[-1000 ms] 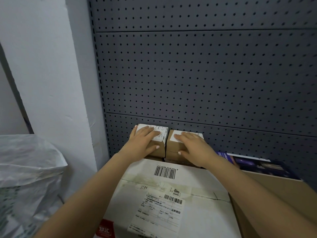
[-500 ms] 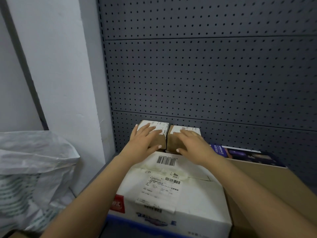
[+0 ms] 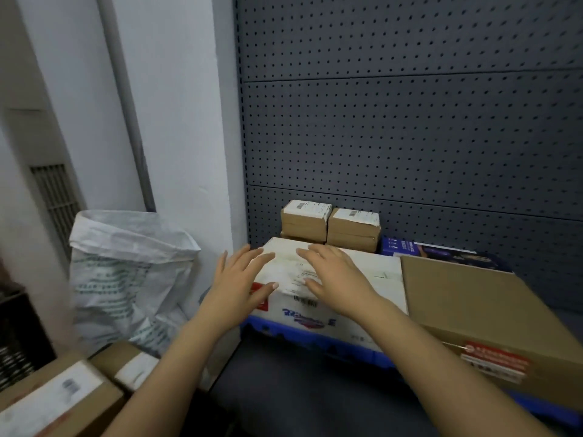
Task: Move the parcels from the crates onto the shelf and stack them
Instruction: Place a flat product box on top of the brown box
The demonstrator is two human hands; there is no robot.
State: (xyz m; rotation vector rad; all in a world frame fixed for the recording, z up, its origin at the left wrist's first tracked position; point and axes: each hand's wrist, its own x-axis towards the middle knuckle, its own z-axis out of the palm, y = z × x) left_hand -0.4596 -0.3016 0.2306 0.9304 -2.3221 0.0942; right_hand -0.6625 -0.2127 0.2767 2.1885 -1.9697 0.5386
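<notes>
Two small brown parcels with white labels stand side by side at the back of the shelf against the pegboard: the left parcel (image 3: 304, 220) and the right parcel (image 3: 353, 228), each on top of another like it. In front of them lies a large white and blue box (image 3: 362, 272). My left hand (image 3: 241, 280) and my right hand (image 3: 334, 275) hover over that box with fingers spread, holding nothing. Both hands are well short of the small parcels.
A large brown carton (image 3: 473, 310) fills the right of the shelf, with a dark blue box (image 3: 407, 247) behind it. The dark shelf surface (image 3: 299, 395) lies in front. A white woven sack (image 3: 126, 272) leans by the wall, and brown parcels (image 3: 63, 395) sit at lower left.
Both hands have let go of the two small parcels and drawn back toward me over the white box. The view has pulled back, showing the shelf front and parcels at lower left.
</notes>
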